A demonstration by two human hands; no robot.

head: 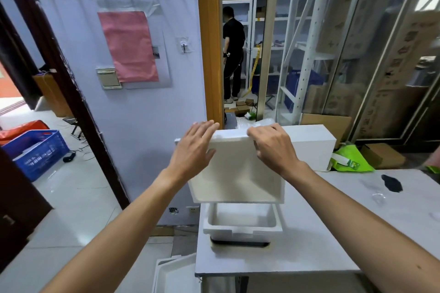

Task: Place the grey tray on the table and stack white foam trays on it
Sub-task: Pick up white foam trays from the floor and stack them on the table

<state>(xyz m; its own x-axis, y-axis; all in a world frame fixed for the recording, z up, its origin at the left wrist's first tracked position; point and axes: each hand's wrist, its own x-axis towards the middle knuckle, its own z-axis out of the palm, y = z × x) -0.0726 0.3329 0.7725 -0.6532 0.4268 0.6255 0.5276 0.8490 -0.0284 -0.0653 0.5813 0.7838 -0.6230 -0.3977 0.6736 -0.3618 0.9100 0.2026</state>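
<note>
A white foam tray is held tilted in the air above the table's left end, its hollow side facing me. My left hand lies flat against its left far edge with fingers spread. My right hand pinches its top rim. Directly below, a stack of white foam trays rests on the dark grey tray, of which only a thin front edge shows. The stack stands near the left edge of the grey table.
More white foam trays lie on the floor at the table's left front corner. A large white foam box and a green bag sit behind the table. A black patch marks the tabletop. A blue crate stands on the floor at left. A person stands in the far doorway.
</note>
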